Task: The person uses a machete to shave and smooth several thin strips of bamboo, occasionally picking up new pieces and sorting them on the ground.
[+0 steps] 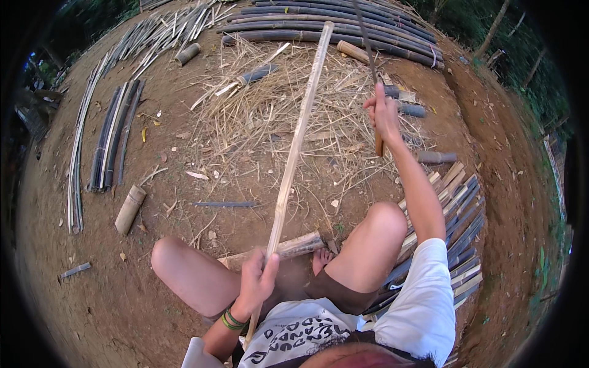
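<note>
My left hand (255, 283) is closed around a long split bamboo strip (299, 135), low down near my lap. The strip's pale inner side shows, and it slants up and away past the pile of shavings. Out to the right, my raised right hand (384, 116) grips a long-bladed knife by its wooden handle (378, 145). Its thin dark blade (365, 40) points up and away, apart from the strip. Across the ground between my legs lies a thick bamboo piece (296, 245).
Bamboo shavings (245, 122) cover the ground ahead. Dark bamboo poles (288, 35) lie stacked beyond them. Split bamboo pieces (457, 230) are piled by my right side, with a bundle of strips (113, 138) to the left. A short bamboo section (130, 210) lies near my left knee.
</note>
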`<state>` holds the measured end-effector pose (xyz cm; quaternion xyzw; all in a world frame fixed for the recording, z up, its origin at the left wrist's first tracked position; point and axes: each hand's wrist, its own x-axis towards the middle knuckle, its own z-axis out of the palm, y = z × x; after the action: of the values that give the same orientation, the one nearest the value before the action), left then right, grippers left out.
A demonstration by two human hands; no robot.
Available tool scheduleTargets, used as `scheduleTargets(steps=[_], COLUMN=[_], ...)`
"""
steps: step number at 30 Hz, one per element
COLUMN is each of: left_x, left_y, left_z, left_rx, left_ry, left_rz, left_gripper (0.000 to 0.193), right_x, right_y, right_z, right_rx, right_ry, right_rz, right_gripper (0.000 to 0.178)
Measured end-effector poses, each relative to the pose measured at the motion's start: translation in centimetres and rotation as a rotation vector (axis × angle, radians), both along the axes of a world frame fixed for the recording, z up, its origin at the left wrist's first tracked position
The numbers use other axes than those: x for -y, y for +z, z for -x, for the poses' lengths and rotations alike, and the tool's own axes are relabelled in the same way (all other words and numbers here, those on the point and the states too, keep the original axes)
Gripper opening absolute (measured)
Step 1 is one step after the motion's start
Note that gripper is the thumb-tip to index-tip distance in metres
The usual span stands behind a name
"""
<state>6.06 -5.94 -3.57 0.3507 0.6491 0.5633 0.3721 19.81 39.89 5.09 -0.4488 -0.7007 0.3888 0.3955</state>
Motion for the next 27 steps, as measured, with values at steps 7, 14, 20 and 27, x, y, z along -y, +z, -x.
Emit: scheduleTargets(steps=[7, 14, 20, 27], left_x=[-2.7, -3.6, -4.0, -5.0], left_y=[1.1, 0.8, 1.0, 1.3], left_z=[0.5, -1.0, -1.2, 2.4], left_rx=[-0.014, -0.143, 0.041, 0.314], left_ry=[0.025, 0.041, 0.048, 0.177], left_rz=[0.014, 0.067, 0.027, 0.012], left_gripper=[0.027, 0.026, 0.026, 0.024], right_x=[8.2, 9.6, 9.8, 13.0], right_y=[2.1, 1.7, 1.2, 1.4], right_z=[3.3, 6.2, 5.7, 4.6], right_rx=[-0.273, -0.09, -0.222, -0.365], right_ry=[0.287, 0.244, 0.228, 0.344], right_rz=[0.158, 0.045, 0.123, 0.228], right_gripper=[0.036, 0.036, 0.023, 0.023])
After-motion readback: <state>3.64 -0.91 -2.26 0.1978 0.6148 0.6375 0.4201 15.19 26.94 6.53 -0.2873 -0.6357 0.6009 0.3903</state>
